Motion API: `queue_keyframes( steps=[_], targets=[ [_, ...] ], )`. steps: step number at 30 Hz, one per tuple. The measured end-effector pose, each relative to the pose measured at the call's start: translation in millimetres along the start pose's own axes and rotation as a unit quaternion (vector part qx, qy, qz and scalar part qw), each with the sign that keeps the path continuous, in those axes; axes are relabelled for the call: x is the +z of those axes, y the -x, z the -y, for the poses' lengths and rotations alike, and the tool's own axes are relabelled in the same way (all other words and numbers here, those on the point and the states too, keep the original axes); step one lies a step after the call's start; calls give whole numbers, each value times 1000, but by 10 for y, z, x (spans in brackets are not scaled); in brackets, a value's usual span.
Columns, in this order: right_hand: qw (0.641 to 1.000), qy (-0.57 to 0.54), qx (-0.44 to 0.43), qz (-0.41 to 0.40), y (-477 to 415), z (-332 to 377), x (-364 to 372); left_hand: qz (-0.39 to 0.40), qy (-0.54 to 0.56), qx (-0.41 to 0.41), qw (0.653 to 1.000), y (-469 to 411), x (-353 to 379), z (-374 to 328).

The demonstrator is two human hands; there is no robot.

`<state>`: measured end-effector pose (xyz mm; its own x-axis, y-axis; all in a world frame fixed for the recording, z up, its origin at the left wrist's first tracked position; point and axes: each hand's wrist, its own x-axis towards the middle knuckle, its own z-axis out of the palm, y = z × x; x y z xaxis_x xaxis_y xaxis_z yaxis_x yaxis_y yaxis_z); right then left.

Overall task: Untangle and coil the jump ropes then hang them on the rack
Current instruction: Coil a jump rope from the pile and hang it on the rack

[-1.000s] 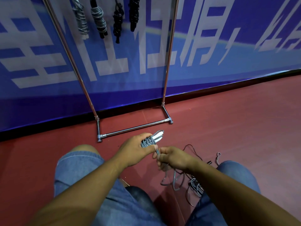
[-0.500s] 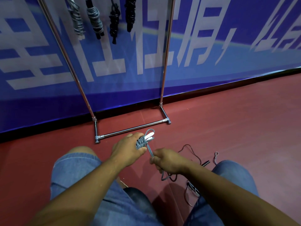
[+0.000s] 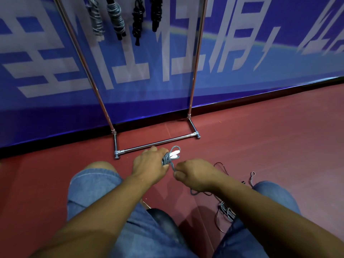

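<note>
My left hand (image 3: 149, 165) grips a grey jump rope (image 3: 170, 157) wound into a tight bundle around its white handles, whose tips stick out to the right. My right hand (image 3: 193, 174) pinches the rope's free end just right of the bundle, and a short tail hangs below it. More tangled ropes (image 3: 226, 211), thin and dark, lie on the red floor by my right knee. A metal rack (image 3: 193, 75) stands ahead against the blue banner. Several coiled ropes (image 3: 116, 17) hang from it near the top edge.
The rack's base bar (image 3: 154, 144) lies on the floor just beyond my hands. My knees in denim shorts (image 3: 89, 185) flank the hands. Red floor stretches away to the right, and the blue banner wall (image 3: 260, 53) closes off the far side.
The free rope has shortened as it wound around the bundle. My right hand has shifted slightly right and lower, pulling the end taut. The loose loops below it have been drawn up.
</note>
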<state>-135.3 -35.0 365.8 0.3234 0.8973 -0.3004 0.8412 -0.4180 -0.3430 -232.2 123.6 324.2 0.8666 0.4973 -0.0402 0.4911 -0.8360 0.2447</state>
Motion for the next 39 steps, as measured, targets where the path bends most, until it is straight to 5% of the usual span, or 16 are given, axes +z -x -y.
queue_keyframes(
  steps=[12, 18, 24, 30, 32, 36, 39],
  targets=[
    [996, -45, 45, -68, -231, -310, -219, 106, -90, 187, 972, -21, -223, -29],
    [974, -211, 69, -42, -200, -592, -48, 168, -10, 230, 959, 58, -167, -26],
    [904, -414, 104, 14, -31, -644, 58, 203, 103, 206, 952, 33, -132, -12],
    [755, -638, 138, 56, 29, -682, 304, 199, 270, 169, 927, 58, -78, -47],
    [730, -664, 149, 56, 31, -672, 378, 199, 306, 154, 918, 66, -83, -59],
    [730, -659, 169, 71, 33, -651, 512, 188, 326, 153, 914, 56, -71, -69],
    [775, -602, 170, 85, 100, -597, 574, 135, 341, 103, 925, 11, -23, -17]
  ],
)
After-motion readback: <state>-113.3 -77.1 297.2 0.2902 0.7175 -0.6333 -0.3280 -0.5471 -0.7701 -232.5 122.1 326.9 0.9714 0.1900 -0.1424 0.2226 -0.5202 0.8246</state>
